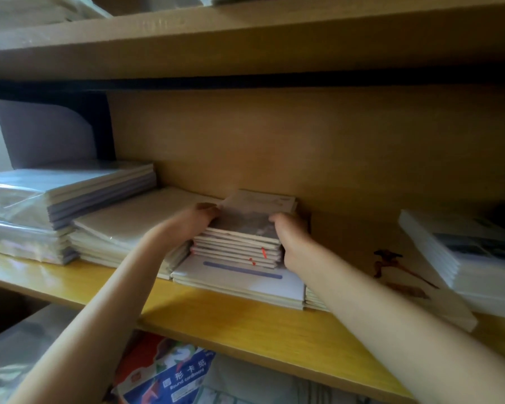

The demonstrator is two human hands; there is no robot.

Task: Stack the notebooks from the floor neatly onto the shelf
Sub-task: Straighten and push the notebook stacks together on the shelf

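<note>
The wooden shelf (216, 316) carries several piles: wrapped packs (56, 196) at the left, a white-covered stack (478, 258) at the right, and in the middle a broad white base pile (245, 282). On that base sits the small stack of notebooks (242, 243), clasped from both sides. The left hand (191, 221) has its grip curled over the stack's left top edge; the right hand (292, 237) presses the right flank. Uneven squeezing could shear the thin books sideways, leaving edges ragged or sliding them off the base
</note>
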